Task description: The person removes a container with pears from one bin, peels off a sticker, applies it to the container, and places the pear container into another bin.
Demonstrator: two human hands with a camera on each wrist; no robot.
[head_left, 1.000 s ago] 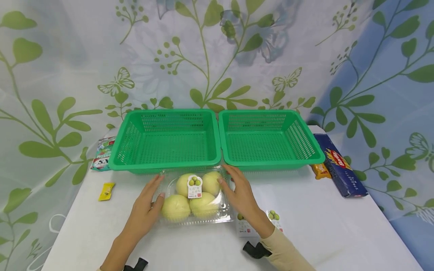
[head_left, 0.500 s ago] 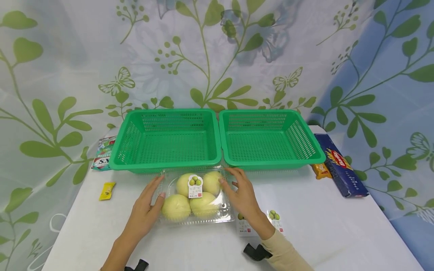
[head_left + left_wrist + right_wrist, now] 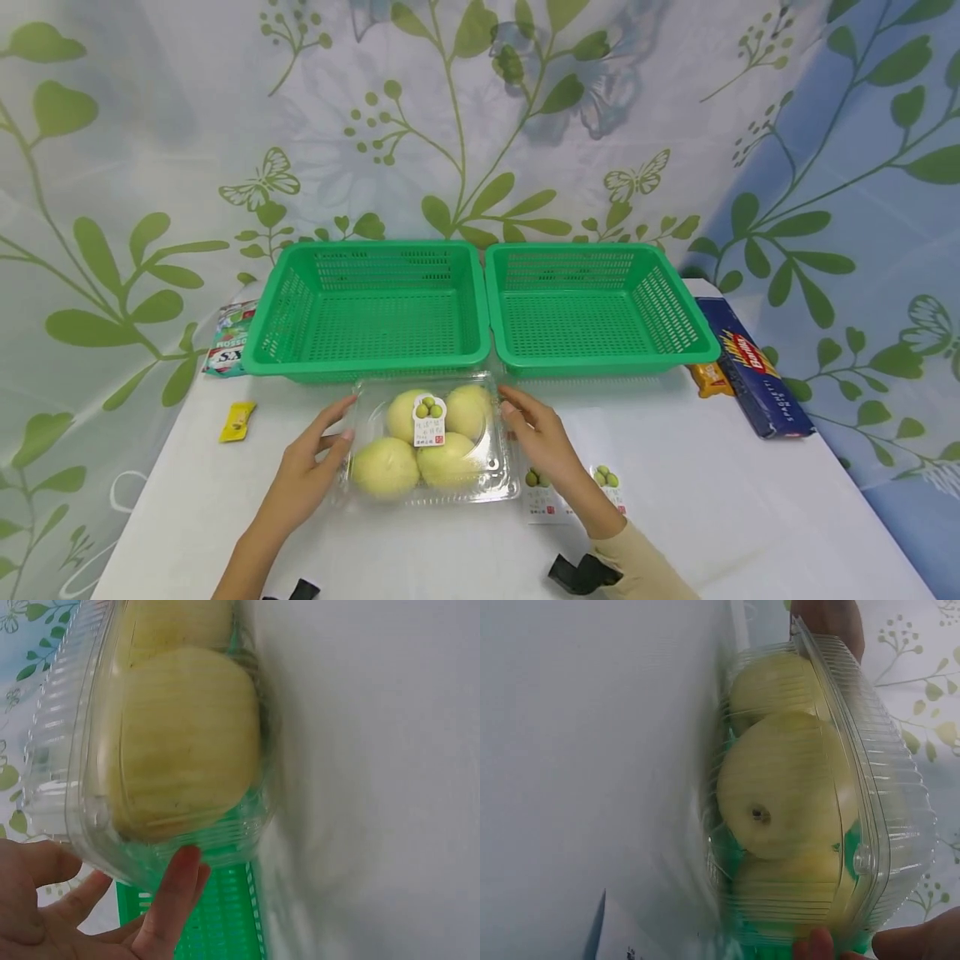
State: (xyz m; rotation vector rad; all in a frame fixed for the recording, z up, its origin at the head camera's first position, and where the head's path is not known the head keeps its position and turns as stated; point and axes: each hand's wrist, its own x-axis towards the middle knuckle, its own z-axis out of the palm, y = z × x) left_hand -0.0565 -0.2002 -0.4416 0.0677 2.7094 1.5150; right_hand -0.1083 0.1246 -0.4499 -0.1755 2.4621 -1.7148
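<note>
A clear plastic clamshell fruit box (image 3: 491, 483) holds several pale yellow-green round fruits (image 3: 386, 467), with a white fruit-picture label (image 3: 429, 425) on its lid. My left hand (image 3: 307, 467) grips the box's left end, thumb and fingertips at the rim. In the left wrist view, a finger (image 3: 172, 900) presses the end wall from below the rim. At the opposite end, my right hand (image 3: 543, 437) holds the rim; the right wrist view shows its thumb (image 3: 915, 941) and fingertips (image 3: 817, 945) at that corner. Most of the right fingers are hidden behind the box.
Two green baskets (image 3: 367, 371) (image 3: 600, 365) stand side by side behind the box. Fruit-picture cards (image 3: 538, 504) lie near the right wrist. A yellow packet (image 3: 237, 422) and snack bag (image 3: 225, 350) are at left; a spaghetti box (image 3: 753, 375) and orange packet (image 3: 710, 379) at right.
The fruit box has shifted slightly toward me and left, away from the baskets' front edge. Both hands have moved along with it, keeping to its two ends.
</note>
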